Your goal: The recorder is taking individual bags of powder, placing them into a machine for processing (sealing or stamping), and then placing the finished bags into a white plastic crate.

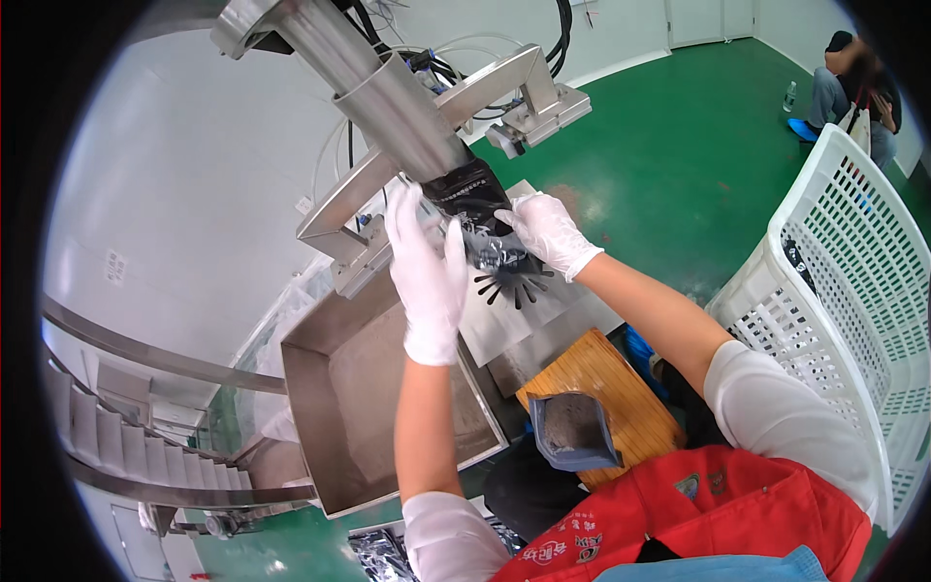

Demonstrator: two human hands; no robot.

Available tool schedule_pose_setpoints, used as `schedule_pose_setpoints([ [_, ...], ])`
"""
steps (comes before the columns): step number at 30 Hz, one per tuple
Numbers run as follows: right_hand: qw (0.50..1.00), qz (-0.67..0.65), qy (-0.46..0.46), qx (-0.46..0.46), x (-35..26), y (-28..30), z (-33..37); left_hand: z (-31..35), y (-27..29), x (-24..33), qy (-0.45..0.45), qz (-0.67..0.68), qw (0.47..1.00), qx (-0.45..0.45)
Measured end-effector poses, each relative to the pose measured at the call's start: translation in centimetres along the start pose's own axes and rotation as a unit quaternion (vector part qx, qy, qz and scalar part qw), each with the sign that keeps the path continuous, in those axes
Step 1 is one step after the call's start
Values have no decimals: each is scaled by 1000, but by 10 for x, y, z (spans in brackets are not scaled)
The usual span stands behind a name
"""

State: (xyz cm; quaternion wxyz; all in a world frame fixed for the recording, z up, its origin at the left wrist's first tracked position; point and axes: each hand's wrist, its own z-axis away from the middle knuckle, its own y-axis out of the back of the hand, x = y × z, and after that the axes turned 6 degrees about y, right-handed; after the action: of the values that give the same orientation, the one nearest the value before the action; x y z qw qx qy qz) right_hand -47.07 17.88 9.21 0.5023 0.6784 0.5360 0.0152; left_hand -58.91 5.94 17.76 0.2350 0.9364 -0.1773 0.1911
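Black and glossy, the bag (473,202) is hanging at the end of a steel spout (412,121), which is slanting in from its 11 o'clock. At 3 o'clock the gloved right hand (553,233) is pinching the bag's edge, thumb and fingers together on the film. At 7 the gloved left hand (427,276) is spreading open, thumb apart from fingers; whether it is touching, I cannot tell. Steel bars (490,87) are flanking the bag at 9 and 1. Farther out, a steel tray (325,436) is lying at 7, a white basket (766,315) is standing at 4, and green floor (669,145) is stretching at 2.
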Motion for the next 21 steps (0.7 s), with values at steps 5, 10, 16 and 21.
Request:
schedule_pose_setpoints([
  [5,995,-41,32,91,-7,-3,2,97,-17,-95,319,138,935,-70],
  [10,989,-78,45,115,-20,-8,1,93,-65,-218,441,228,868,13],
  [16,984,-165,-22,62,-9,-8,1,97,-94,-247,576,446,680,80],
  [21,945,-307,-68,90,-2,1,27,131,-101,-177,651,462,599,-66],
])
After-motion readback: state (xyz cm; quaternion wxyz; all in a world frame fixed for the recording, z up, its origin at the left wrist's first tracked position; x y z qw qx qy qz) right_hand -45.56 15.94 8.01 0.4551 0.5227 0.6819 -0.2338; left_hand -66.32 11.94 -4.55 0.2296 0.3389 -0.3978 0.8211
